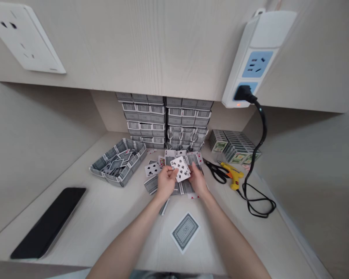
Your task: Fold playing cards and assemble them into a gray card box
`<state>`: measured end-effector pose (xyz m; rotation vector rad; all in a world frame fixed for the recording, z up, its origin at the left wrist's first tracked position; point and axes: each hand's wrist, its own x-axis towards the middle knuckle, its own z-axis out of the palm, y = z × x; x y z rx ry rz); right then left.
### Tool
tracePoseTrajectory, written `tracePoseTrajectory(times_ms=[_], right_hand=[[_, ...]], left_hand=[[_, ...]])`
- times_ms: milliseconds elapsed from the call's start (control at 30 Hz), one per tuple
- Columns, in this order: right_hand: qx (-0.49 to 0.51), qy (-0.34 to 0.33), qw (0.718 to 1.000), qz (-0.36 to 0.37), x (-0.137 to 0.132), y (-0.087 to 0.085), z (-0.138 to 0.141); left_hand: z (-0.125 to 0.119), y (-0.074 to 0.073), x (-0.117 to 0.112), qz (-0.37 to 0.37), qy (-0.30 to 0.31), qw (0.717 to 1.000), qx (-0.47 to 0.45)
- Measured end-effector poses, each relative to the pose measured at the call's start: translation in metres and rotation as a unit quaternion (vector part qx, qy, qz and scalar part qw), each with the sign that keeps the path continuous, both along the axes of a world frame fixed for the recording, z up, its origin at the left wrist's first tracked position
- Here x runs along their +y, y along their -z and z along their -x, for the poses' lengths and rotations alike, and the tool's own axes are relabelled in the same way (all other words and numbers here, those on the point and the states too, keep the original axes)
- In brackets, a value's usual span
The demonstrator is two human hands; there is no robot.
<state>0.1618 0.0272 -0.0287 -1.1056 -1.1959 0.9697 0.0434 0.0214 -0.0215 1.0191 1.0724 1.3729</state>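
Both my hands meet over the middle of the desk and hold one face-up playing card (180, 167) with black pips. My left hand (166, 183) pinches its left edge and my right hand (198, 181) grips its right side. Under and around them lie several loose cards (152, 169), some face up, some face down. A single face-down card (185, 231) lies nearer to me, apart from the rest.
A tray made of cards (118, 162) sits at the left, stacked card trays (164, 120) at the back, boxed decks (234, 146) at the right. Scissors (216, 170), a yellow glue gun (234, 176) with black cable (257, 201), and a black phone (49, 223) lie about.
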Motion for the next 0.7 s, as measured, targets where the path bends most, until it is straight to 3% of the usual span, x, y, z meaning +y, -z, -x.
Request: tracePoseTrajectory(times_ms=[133,267,367,467,600,700], right_hand=[[0.137,-0.063,0.984,0.094,-0.001,0.000,0.008],[0.154,-0.065,0.981,0.095,-0.002,0.005,0.010],[0.087,-0.029,0.993,0.081,-0.002,0.009,0.008],[-0.044,0.011,0.998,0.032,-0.004,0.009,0.006],[-0.187,0.053,0.979,-0.060,-0.010,-0.001,0.007],[-0.214,0.059,0.968,-0.119,-0.013,-0.009,0.008]], left_hand=[[-0.006,-0.005,-0.006,0.044,0.049,0.995,-0.081],[-0.007,-0.005,-0.008,0.054,0.049,0.994,-0.083],[-0.006,-0.002,-0.007,0.054,0.048,0.995,-0.062],[-0.004,0.004,-0.004,0.037,0.042,0.998,-0.019],[0.002,0.010,0.000,-0.009,0.002,0.997,0.083],[0.006,0.010,-0.002,-0.035,-0.004,0.992,0.119]])
